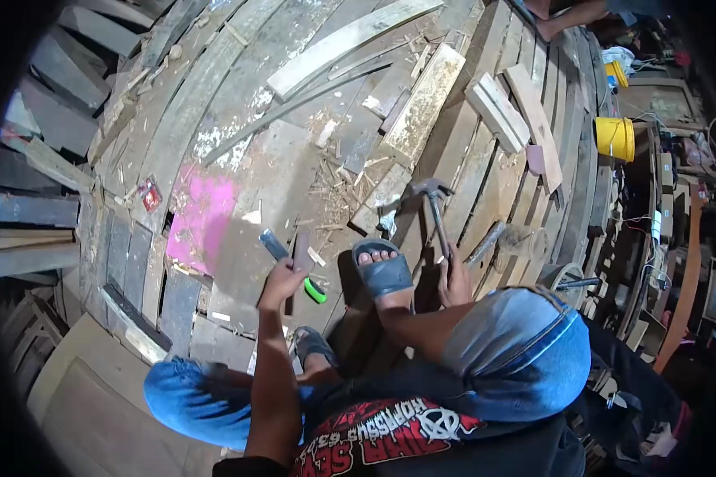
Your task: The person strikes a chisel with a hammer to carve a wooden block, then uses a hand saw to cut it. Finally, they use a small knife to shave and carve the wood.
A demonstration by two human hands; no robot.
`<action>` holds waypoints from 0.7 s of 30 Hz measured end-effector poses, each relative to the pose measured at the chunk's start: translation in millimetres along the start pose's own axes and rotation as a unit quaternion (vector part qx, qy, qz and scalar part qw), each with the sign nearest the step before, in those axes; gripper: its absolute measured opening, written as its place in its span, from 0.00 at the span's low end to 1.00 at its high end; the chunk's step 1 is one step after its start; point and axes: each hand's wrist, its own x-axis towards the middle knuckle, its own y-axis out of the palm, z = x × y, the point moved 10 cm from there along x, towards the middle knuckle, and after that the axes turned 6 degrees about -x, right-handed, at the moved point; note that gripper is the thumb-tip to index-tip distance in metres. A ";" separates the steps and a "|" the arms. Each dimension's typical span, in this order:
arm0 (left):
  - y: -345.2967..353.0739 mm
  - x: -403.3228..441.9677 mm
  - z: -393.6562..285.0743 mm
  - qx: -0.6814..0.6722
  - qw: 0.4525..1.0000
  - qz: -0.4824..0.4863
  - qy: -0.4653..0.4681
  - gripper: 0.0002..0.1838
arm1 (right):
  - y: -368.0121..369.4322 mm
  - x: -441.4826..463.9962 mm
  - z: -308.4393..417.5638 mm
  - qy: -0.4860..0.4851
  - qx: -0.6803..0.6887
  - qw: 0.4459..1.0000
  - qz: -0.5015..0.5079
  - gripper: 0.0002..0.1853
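A weathered grey plank floor (pixel 282 155) spreads out ahead, littered with pale wood chips and slivers (pixel 338 195), a bright pink patch (pixel 203 222) off to one side. Those chips suggest some cutting has been done here; no finished piece can be made out, so I'd judge the work as midway, with more shaping left. And here's the left hand (pixel 281 282), reaching down in front of the body, fingers closed around a chisel-like tool with a bright green handle (pixel 316 291), a flat brown wooden strip (pixel 301 248) right against the fingers; whether it's gripped too, I can't tell. Over on the other side, the right hand (pixel 455 282) is low beside the dark slide sandal (pixel 386 274), curled around a steel-headed claw hammer (pixel 439 215), its head well apart from the tool.
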 end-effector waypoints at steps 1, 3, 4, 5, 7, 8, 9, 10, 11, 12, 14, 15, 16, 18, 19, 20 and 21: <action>1.2 -2.7 -2.2 0.010 1.000 -0.003 -0.021 0.28 | 2.5 -1.0 -8.1 0.000 -0.026 0.999 -0.024 0.24; 0.8 2.9 -10.6 0.035 0.999 -0.017 -0.028 0.34 | -6.1 9.0 -10.5 0.009 -0.001 0.999 -0.041 0.24; 2.0 4.7 -10.1 0.052 0.998 -0.025 -0.021 0.36 | -13.0 8.3 -9.1 0.058 -0.019 0.998 -0.015 0.23; 2.3 5.9 -9.9 0.069 0.997 -0.035 -0.014 0.38 | -12.0 7.5 -20.1 0.058 -0.012 0.998 -0.038 0.23; -4.1 4.9 -26.0 0.105 0.992 -0.073 -0.020 0.40 | -9.8 11.9 -38.0 0.046 -0.013 0.997 -0.056 0.22; -7.7 -0.1 -33.8 0.125 0.987 -0.093 -0.026 0.41 | -8.1 13.6 -48.3 0.018 -0.001 0.998 -0.061 0.22; -13.7 -11.5 -55.7 0.158 0.983 -0.091 -0.023 0.36 | -8.2 16.4 -52.6 0.003 0.026 0.997 -0.071 0.22; -15.4 -14.4 -68.2 0.159 0.984 -0.077 -0.030 0.25 | -11.4 18.2 -47.9 0.003 0.029 0.996 -0.081 0.21; -4.0 -22.1 -85.1 0.072 0.997 -0.004 0.009 0.21 | -12.3 23.5 -51.9 0.000 0.008 0.997 -0.075 0.21; 7.4 -39.0 -106.6 -0.013 0.996 0.074 0.046 0.17 | -10.6 21.9 -55.8 0.004 -0.013 0.998 -0.068 0.21; 23.9 -130.3 -188.3 -0.041 0.964 0.261 0.019 0.14 | -9.4 14.2 -55.2 0.022 -0.068 0.995 -0.067 0.20; 26.8 -169.2 -211.4 -0.086 0.945 0.313 0.050 0.13 | -4.1 16.8 -62.3 0.022 -0.057 0.996 -0.066 0.20; 30.6 -209.9 -226.3 -0.132 0.919 0.363 0.082 0.12 | 0.1 18.7 -67.4 0.021 -0.047 0.997 -0.066 0.20; 9.5 -263.6 -241.4 -0.169 0.914 0.339 0.143 0.12 | -2.7 17.7 -66.1 0.023 -0.020 0.997 -0.070 0.20; -10.7 -278.9 -236.1 -0.241 0.920 0.279 0.132 0.12 | -2.2 20.0 -70.4 0.032 0.030 0.998 -0.052 0.20; -32.4 -295.0 -219.1 -0.313 0.917 0.216 0.117 0.13 | 2.4 20.4 -72.2 0.028 0.003 1.000 -0.002 0.21; -47.9 -314.3 -182.8 -0.394 0.895 0.199 0.065 0.10 | 7.1 23.3 -80.0 0.022 -0.024 0.998 0.048 0.21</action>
